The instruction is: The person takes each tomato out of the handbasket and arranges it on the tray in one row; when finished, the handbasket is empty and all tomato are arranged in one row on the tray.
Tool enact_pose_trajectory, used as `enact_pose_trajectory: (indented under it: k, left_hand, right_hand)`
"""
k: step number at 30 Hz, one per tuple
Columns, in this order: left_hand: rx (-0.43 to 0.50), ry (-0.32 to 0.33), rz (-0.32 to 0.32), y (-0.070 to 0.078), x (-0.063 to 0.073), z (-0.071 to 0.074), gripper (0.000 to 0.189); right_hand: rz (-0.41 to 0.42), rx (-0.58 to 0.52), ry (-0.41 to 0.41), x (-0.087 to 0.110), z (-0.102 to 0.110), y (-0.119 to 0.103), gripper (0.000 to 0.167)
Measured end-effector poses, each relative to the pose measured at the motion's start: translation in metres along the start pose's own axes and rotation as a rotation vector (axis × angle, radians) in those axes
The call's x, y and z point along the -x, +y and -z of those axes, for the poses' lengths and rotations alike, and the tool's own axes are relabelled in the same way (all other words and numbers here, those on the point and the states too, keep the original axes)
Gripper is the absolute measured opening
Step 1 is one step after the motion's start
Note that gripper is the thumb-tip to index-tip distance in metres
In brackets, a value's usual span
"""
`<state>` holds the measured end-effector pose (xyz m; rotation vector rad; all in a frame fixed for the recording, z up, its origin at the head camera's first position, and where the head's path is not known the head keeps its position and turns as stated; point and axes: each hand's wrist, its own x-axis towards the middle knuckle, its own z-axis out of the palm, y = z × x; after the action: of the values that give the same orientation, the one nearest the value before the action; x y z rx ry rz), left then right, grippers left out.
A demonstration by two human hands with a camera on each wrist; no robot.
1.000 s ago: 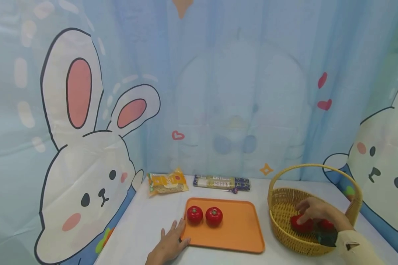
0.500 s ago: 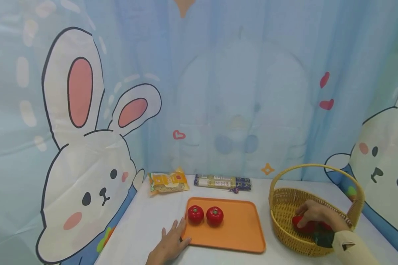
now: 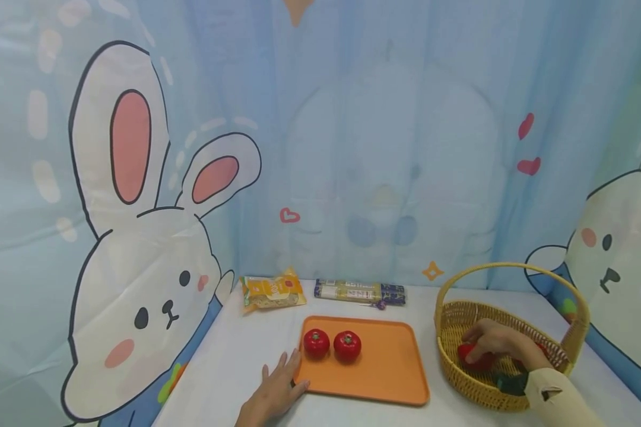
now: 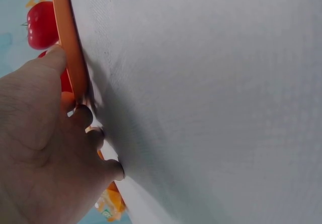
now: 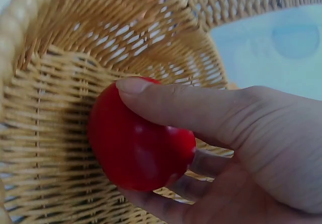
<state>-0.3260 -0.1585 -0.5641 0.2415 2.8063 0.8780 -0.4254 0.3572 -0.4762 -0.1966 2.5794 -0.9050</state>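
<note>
One tray [image 3: 381, 370] held two tomatoes [image 3: 317, 344]; around it were one yellow packet [image 3: 273, 294] at ten o'clock, at least one long packet [image 3: 352, 290] at twelve, one purple trinket [image 3: 381, 305] at one, one basket [image 3: 479, 396] at three containing two visible red pieces [image 3: 474, 359], one green piece [image 3: 510, 384].

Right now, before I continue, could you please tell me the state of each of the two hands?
Left hand: open, touching the edge of the orange tray.
Right hand: closed, holding a red rounded item inside the basket.
</note>
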Motion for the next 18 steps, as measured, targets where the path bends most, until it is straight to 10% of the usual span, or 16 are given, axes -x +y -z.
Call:
enact_pose_trajectory:
  k: [18]
  left_hand:
    - [0.009,-0.012,-0.001,0.007,0.005,0.005,0.078]
  right_hand:
    - [0.216,0.094,0.047,0.03,0.009,-0.046,0.055]
